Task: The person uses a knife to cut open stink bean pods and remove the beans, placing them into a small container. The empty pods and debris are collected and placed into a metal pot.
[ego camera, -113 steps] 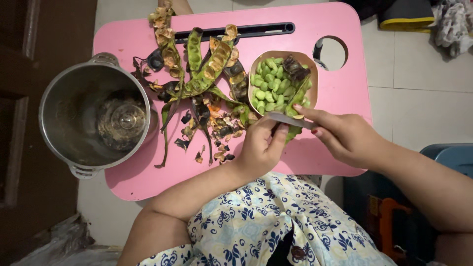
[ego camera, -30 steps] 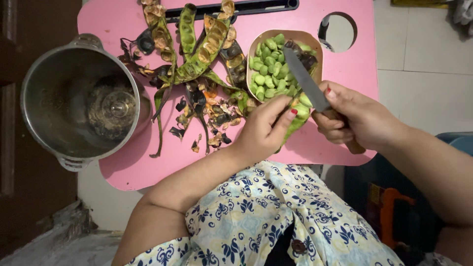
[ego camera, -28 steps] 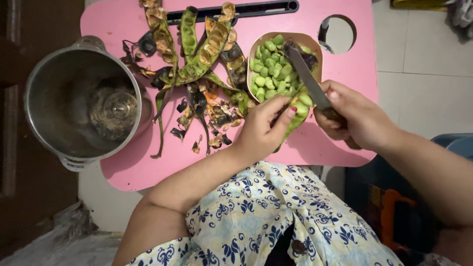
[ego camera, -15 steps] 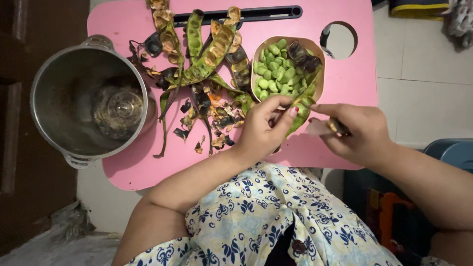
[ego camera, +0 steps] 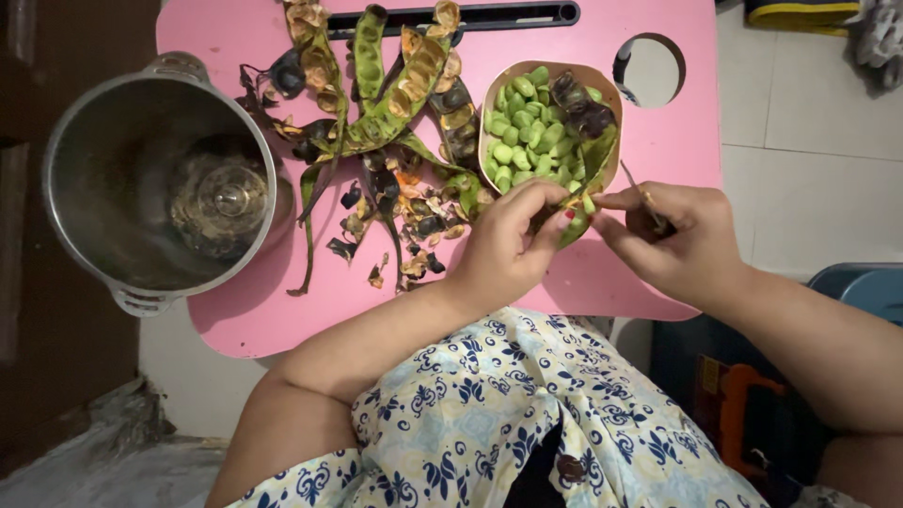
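My left hand (ego camera: 513,246) pinches a long green bean pod (ego camera: 585,188) that leans from the pink table (ego camera: 282,292) up onto a tan bowl (ego camera: 550,72). The bowl holds several shelled green beans (ego camera: 522,127) and some dark husks. My right hand (ego camera: 679,246) grips a knife (ego camera: 640,196), its thin blade edge-on and touching the pod just right of my left fingertips.
A pile of emptied pods and dark peel scraps (ego camera: 386,122) lies at the table's middle. A steel pot (ego camera: 155,179) with a glass lid inside stands at the left edge. The table has a round hole (ego camera: 652,71) and a dark slot (ego camera: 470,16). A blue bin (ego camera: 861,287) sits right.
The knife swung down from over the bowl to the pod between my hands. My left hand has kept its hold on the pod throughout.
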